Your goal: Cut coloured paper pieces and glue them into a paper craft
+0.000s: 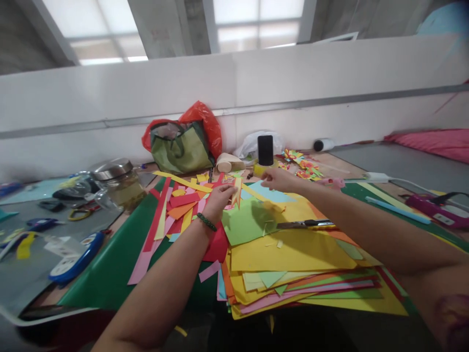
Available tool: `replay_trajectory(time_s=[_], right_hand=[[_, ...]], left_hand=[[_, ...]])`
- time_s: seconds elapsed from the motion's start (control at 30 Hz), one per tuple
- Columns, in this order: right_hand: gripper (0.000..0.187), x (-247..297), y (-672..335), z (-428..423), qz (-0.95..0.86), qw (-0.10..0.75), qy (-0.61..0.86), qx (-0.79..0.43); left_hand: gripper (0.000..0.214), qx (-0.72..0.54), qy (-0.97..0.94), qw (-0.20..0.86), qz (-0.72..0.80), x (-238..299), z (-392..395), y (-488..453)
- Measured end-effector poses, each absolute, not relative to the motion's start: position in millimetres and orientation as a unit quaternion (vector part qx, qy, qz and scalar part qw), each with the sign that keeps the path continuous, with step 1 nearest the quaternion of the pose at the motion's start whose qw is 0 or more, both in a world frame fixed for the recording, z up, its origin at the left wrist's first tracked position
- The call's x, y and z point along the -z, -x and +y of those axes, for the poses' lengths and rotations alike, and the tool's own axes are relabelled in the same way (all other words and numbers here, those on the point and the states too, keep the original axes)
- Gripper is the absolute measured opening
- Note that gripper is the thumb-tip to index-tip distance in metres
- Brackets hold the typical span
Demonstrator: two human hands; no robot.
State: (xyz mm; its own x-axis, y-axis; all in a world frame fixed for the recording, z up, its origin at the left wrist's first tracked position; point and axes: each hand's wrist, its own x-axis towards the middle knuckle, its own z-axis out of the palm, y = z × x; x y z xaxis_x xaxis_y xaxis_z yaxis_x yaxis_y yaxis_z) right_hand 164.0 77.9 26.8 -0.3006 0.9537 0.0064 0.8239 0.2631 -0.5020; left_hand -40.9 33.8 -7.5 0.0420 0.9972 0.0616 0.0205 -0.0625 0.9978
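Green mat (106,266); strip (238,187) upright in view

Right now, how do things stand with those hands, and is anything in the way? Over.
Left hand beside coloured paper strips, grip unclear. Right hand curled, near light-blue paper. Possible snag: utility knife lying on paper stack.

Single view, head-worn: the camera is looking from above the surface (330,164), facing forward and tilting down, with a white partition (256,73) standing across its line of sight. The left forearm (168,278) and right forearm (351,215) are showing large, close to the lens; both hands (220,198) are appearing smaller near mid-frame. Windows (238,12) are lying farthest off, along the top edge. The field is running wide.
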Motion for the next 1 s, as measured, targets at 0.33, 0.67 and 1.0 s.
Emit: replay_trajectory(time_s=[0.33, 0.67, 1.0], right_hand=[[0.049, 9.6, -181.6, 90.6, -0.772, 0.042, 0.598, -0.209], [0.051, 6.2, -189.6, 92.1, -0.766, 0.07, 0.6, -0.219], [0.03, 10.5, -183.1, 97.5, -0.753, 0.052, 0.611, -0.238]], left_hand=[[0.005, -0.397, -0.599, 0.437, 0.541, 24.5, 35.8, 30.9], [0.018, -0.438, -0.663, 0.196, 0.575, 28.4, 45.6, 41.3], [0.009, -0.477, -0.661, 0.226, 0.533, 17.3, 37.5, 38.0]])
